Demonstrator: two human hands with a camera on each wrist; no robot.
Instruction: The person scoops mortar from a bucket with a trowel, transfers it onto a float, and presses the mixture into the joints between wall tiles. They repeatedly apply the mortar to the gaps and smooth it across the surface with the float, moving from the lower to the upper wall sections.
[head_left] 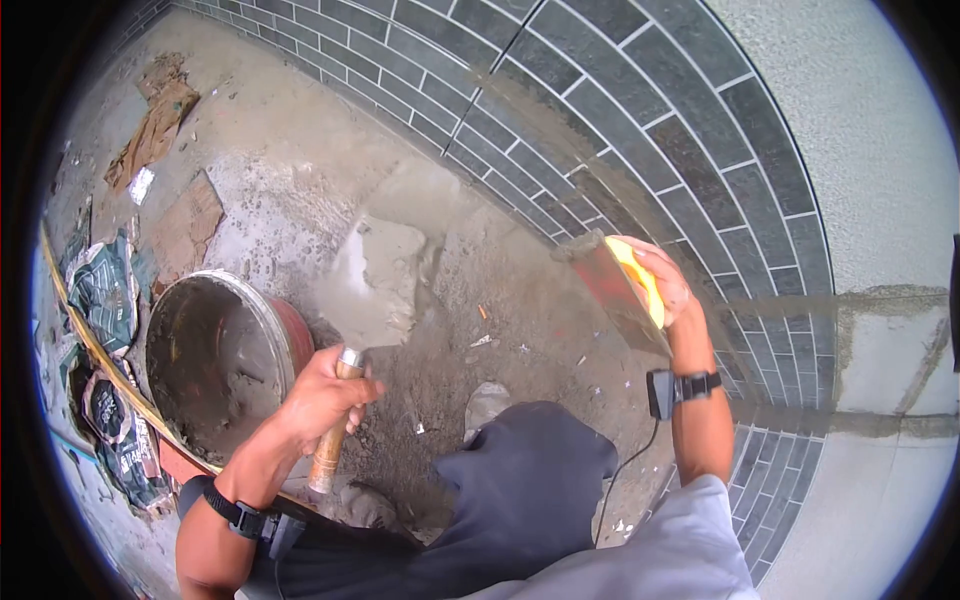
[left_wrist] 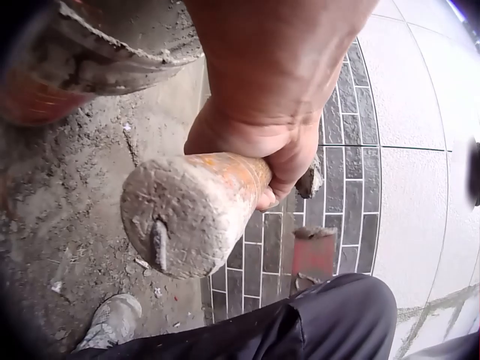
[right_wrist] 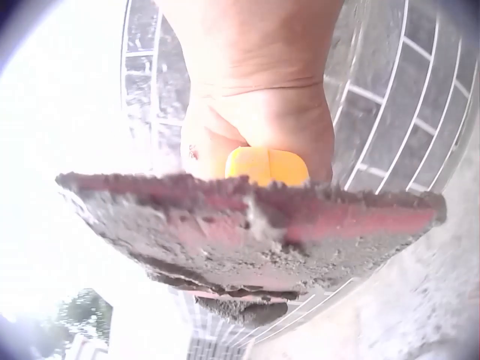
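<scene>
My left hand (head_left: 325, 395) grips the wooden handle (head_left: 328, 455) of a trowel, fingers curled round it below the metal collar. Grey wet mortar (head_left: 385, 265) lies over the trowel's blade, which points away from me above the floor. In the left wrist view the mortar-crusted butt of the handle (left_wrist: 176, 217) faces the camera. Beside the tiled wall, my right hand (head_left: 665, 280) holds a red float (head_left: 608, 285) by its yellow handle (head_left: 640, 278). Mortar coats the float's face (right_wrist: 225, 240) and its edges in the right wrist view.
A mortar-smeared bucket (head_left: 282, 318) stands left of my left hand. Grey brick-pattern tiles (head_left: 640, 120) cover the wall, with a smeared mortar band across them. Cardboard (head_left: 185, 225), torn bags (head_left: 105, 285) and a long wooden strip (head_left: 110, 365) lie at the left.
</scene>
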